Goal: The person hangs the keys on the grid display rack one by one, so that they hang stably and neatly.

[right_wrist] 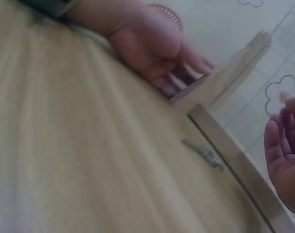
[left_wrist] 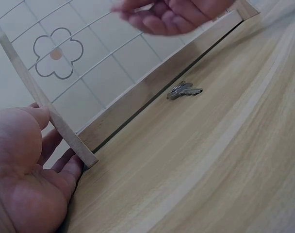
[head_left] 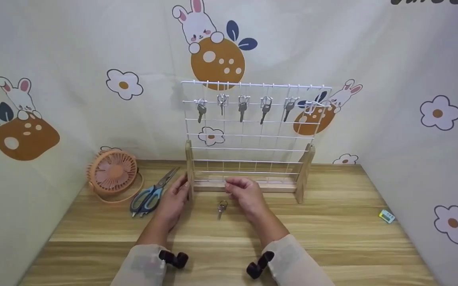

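My left hand (head_left: 174, 200) rests against the outer side of the rack's left wooden leg (head_left: 190, 171), thumb and fingertips touching it. The rack is a white wire grid (head_left: 249, 137) standing on a wooden base. My right hand (head_left: 249, 195) is raised in front of the base bar, fingers loosely bent, thumb near the index finger, nothing visible between them. Just below it on the table lies a silver key (head_left: 220, 213) with a ring, also plain in the left wrist view (left_wrist: 184, 91). Several keys (head_left: 243, 111) hang from hooks along the upper grid.
A white hook (head_left: 312, 106) at the grid's right end carries no key. Left of the rack lie blue-handled scissors (head_left: 149, 198), beside an orange fan (head_left: 113, 174). A small light-blue digital device (head_left: 387, 216) sits at the table's right edge. A patterned cloth (head_left: 141, 119) surrounds the table.
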Action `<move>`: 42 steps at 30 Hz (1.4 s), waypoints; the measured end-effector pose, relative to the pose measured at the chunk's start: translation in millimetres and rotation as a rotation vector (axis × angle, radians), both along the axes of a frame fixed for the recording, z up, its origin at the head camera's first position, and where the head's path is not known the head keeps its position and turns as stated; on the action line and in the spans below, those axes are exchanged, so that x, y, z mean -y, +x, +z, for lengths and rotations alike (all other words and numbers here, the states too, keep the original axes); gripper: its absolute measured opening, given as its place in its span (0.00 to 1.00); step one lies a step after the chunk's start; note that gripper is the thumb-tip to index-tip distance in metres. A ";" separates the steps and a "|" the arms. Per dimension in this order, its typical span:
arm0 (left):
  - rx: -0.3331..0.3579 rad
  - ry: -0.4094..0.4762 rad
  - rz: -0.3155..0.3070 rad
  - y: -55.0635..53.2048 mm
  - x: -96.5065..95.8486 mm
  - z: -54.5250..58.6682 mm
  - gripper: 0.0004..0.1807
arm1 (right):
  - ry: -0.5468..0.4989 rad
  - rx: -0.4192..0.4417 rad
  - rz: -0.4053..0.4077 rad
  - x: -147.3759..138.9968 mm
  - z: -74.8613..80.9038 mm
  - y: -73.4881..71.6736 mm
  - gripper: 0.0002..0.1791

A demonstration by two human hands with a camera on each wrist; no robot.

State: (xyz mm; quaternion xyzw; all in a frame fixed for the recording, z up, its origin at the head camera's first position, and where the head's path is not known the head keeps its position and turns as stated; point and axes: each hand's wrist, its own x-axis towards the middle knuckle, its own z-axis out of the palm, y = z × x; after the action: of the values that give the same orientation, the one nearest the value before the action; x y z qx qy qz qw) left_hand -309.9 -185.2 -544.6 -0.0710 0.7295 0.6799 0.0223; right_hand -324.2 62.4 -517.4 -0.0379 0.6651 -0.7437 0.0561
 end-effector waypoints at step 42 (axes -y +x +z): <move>-0.009 -0.010 -0.020 -1.0 0.6 1.4 0.30 | 0.672 -0.280 0.337 -8.1 -20.6 -1.5 0.12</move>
State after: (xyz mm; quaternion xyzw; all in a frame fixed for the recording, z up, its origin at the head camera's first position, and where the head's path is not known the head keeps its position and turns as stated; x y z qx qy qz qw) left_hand -310.8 -185.7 -543.2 -0.0607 0.7336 0.6763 0.0254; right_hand -325.8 70.5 -538.0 -0.2271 0.8570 -0.4527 0.0953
